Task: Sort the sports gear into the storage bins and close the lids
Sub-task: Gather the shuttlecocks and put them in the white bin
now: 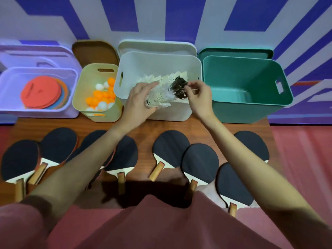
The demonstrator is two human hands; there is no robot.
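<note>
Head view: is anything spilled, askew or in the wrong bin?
Nothing stands out. Discs lie in the purple bin, balls in the yellow bin. Both hands, left hand and right hand, hold shuttlecocks over the white bin. Paddles wait on the table.

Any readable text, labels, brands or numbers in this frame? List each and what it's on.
None can be read.
Red disc in the lilac bin: faint dark marks, too blurred to read.
Yellow bin: orange front label, no legible text.
Paddles: no markings visible.
</note>
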